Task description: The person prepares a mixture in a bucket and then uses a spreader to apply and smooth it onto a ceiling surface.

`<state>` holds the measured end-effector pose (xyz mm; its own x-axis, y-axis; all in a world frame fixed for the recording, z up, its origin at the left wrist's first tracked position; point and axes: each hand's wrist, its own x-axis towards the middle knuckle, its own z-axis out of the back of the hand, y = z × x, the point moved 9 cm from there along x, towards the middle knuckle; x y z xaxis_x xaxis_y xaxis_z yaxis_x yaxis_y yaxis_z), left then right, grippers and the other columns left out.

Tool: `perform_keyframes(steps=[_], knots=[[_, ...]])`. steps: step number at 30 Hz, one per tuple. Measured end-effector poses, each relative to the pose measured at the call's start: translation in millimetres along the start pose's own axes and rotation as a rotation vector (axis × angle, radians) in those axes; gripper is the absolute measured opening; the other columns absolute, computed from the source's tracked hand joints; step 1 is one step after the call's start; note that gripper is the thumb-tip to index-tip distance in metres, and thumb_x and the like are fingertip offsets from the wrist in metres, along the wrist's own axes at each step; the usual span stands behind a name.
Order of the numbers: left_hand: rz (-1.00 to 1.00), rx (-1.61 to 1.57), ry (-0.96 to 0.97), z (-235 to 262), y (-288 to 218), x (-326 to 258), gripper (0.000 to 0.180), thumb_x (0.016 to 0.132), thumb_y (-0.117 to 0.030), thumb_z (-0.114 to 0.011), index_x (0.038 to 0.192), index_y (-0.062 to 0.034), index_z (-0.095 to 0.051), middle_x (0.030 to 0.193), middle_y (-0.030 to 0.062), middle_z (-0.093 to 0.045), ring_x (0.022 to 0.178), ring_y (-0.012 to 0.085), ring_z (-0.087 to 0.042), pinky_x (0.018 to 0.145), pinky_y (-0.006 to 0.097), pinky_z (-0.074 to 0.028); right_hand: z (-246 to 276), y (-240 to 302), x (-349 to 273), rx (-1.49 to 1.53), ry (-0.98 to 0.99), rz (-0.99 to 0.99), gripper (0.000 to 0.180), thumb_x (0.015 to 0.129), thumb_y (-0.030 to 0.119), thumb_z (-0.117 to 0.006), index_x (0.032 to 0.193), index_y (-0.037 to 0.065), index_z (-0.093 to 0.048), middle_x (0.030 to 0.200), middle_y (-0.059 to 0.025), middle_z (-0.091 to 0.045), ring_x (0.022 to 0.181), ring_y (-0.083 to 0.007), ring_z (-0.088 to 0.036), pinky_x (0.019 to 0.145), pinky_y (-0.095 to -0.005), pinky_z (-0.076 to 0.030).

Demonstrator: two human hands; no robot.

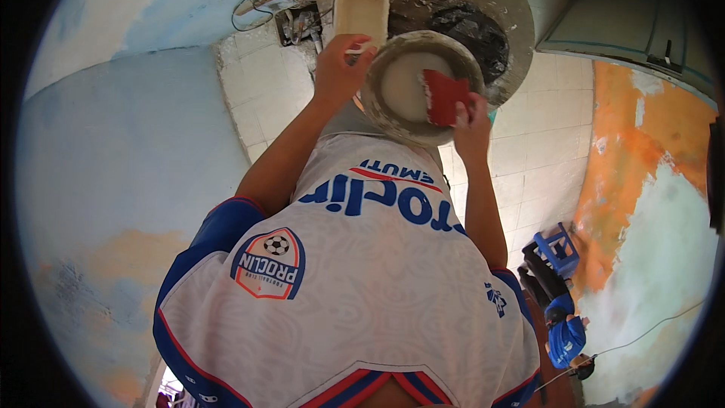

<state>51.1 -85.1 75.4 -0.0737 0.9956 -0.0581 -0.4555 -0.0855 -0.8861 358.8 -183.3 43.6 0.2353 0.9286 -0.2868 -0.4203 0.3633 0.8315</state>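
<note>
My left hand [341, 63] grips the left rim of a round, plaster-smeared bowl [393, 117] held out in front of my chest. White paste fills the bowl. A white rectangular float [362, 1] sticks up past the same hand; whether those fingers hold it too I cannot tell. My right hand [471, 122] is closed on a red flat scraper [444, 96], whose blade lies inside the bowl on the paste. A white and blue sports shirt [355, 287] covers the lower half of the view.
Beyond the bowl, a large round basin [495, 0] crusted with plaster and dark material sits on the pale tiled floor [260, 98]. A blue plastic stool [560, 248] and a blue object stand lower right. Patchy blue wall left, orange-white wall right. A thin cable runs lower right.
</note>
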Motion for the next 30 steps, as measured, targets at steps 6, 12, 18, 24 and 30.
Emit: perform_keyframes(steps=[6,12,18,24,30], knots=[[0.346,-0.038,0.04,49,109,63,0.055,0.091,-0.041,-0.073,0.128,-0.0025,-0.061,0.107,0.01,-0.069,0.087,0.0167,-0.068,0.078,0.033,-0.054,-11,8,-18,0.381,-0.16,-0.218,0.03,0.105,0.012,-0.053,0.131,-0.001,-0.046,0.114,-0.0186,-0.068,0.097,-0.0204,-0.069,0.072,-0.0347,-0.063],[0.392,-0.121,0.283,13,119,138,0.058,0.089,-0.053,-0.07,0.112,-0.0003,-0.063,0.088,0.0097,-0.07,0.075,0.0191,-0.066,0.072,0.036,-0.052,-33,15,-30,0.752,-0.435,-0.353,0.037,0.104,0.01,-0.052,0.137,-0.001,-0.04,0.132,-0.0191,-0.056,0.112,-0.0283,-0.064,0.079,-0.0416,-0.063],[0.103,0.142,0.372,-9,140,164,0.049,0.084,-0.05,-0.072,0.074,-0.0046,-0.058,0.069,0.0131,-0.063,0.065,0.0299,-0.061,0.062,0.042,-0.047,-48,43,-41,0.821,-0.556,-0.33,0.039,0.103,0.011,-0.055,0.138,0.001,-0.039,0.132,-0.0162,-0.054,0.116,-0.0282,-0.061,0.082,-0.0392,-0.062],[0.066,0.218,0.334,4,113,155,0.038,0.085,-0.036,-0.072,0.072,-0.0036,-0.057,0.065,0.0129,-0.06,0.063,0.032,-0.061,0.061,0.045,-0.047,-43,58,-55,0.771,-0.755,-0.28,0.04,0.103,0.007,-0.054,0.138,0.0,-0.036,0.131,-0.0182,-0.055,0.114,-0.0277,-0.061,0.078,-0.0388,-0.064],[-0.057,0.134,0.291,35,68,154,0.035,0.084,-0.031,-0.072,0.071,-0.0029,-0.056,0.063,0.0129,-0.06,0.059,0.0306,-0.059,0.058,0.043,-0.046,-47,162,-34,0.642,-0.739,-0.022,0.036,0.1,0.003,-0.057,0.133,0.0,-0.042,0.122,-0.0171,-0.062,0.1,-0.0232,-0.068,0.073,-0.0355,-0.065]])
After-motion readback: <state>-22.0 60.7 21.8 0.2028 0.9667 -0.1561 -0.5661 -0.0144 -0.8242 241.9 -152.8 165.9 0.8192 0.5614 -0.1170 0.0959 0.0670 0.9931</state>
